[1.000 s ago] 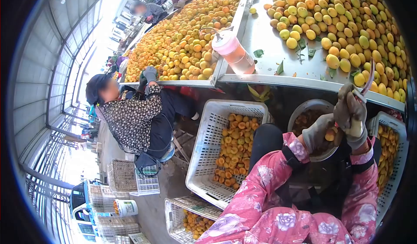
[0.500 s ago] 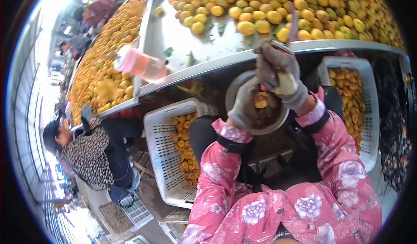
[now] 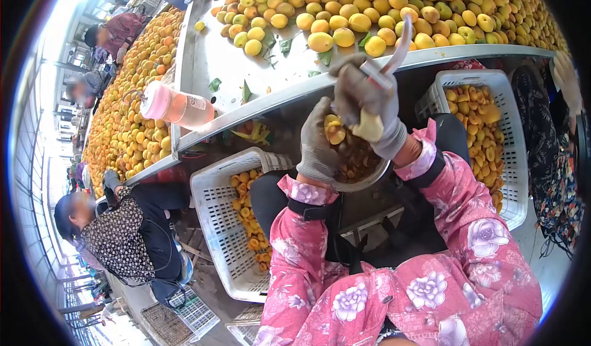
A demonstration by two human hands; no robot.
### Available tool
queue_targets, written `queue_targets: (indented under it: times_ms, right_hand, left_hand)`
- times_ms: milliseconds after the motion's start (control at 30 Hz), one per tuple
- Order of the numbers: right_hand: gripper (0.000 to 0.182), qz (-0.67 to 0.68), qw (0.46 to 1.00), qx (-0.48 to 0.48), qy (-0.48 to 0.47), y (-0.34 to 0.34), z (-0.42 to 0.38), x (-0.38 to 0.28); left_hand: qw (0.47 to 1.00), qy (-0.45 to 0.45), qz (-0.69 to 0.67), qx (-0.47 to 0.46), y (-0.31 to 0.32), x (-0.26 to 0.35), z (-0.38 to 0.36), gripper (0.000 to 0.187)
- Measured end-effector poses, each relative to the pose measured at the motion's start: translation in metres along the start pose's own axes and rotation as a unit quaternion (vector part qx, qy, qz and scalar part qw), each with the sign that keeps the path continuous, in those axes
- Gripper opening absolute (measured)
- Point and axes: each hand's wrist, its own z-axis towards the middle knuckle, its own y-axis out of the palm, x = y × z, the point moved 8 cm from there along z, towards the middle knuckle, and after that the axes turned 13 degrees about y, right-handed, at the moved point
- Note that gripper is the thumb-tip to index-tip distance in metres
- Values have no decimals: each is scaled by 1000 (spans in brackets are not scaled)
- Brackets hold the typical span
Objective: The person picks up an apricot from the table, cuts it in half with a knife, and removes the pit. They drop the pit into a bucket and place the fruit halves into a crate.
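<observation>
My left hand (image 3: 317, 143), in a grey stained glove, is closed around an opened apricot (image 3: 335, 130) whose orange flesh shows. Close against it on the right, my right hand (image 3: 369, 100) is gloved too and closed on a slim tool with a curved pale end (image 3: 403, 45). That end sticks up past the fist; the working end is hidden by the fingers. A pale wrap (image 3: 369, 126) covers the right thumb. Under both hands sits a round bowl (image 3: 369, 185) holding brown apricot stones, partly covered by the gloves.
Whole apricots (image 3: 394, 7) pile on a metal-edged table (image 3: 228, 69) ahead. A pink-lidded bottle (image 3: 175, 104) stands at its edge. White crates of apricot halves flank me, a left crate (image 3: 215, 223) and a right crate (image 3: 514, 155). A co-worker (image 3: 123, 235) sits at left; another person's hand (image 3: 566, 81) shows at far right.
My view has shifted, so the scene sits slightly left. The opened apricot has turned upward in my left hand, and the tool's curved end now tilts right.
</observation>
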Motion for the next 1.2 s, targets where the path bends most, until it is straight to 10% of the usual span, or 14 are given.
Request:
queue_targets:
  times_ms: [67,200,233,267,300,400,800,1067,1100,1200]
  right_hand:
    - [23,-70,997,23,-12,-7,3,-13]
    - [22,-80,993,56,61,-16,10,18]
    - [24,-72,992,19,103,-12,15,38]
    - [27,-97,984,10,146,-12,12,56]
    - [29,-141,977,1,158,-5,7,61]
    - [36,-185,972,-14,143,6,0,66]
    - [39,-515,855,-21,-53,22,0,33]
    - [33,-476,872,-42,-108,18,-1,33]
    - [31,-447,888,-23,-104,13,1,33]
    - [27,-394,917,20,-59,4,2,31]
  left_hand:
    - [854,168,488,68,-42,4,14,28]
    - [989,87,93,70,13,47,-1,36]
    - [886,296,351,64,28,85,-10,36]
    - [675,470,567,50,63,108,-32,35]
    - [871,323,337,153,36,100,-23,36]
    - [910,308,236,147,37,89,-26,37]
    - [885,364,258,132,37,89,-29,36]
    - [900,239,357,79,4,64,-16,23]
    - [749,278,601,29,18,70,-16,24]
    - [798,361,462,136,18,77,-20,20]
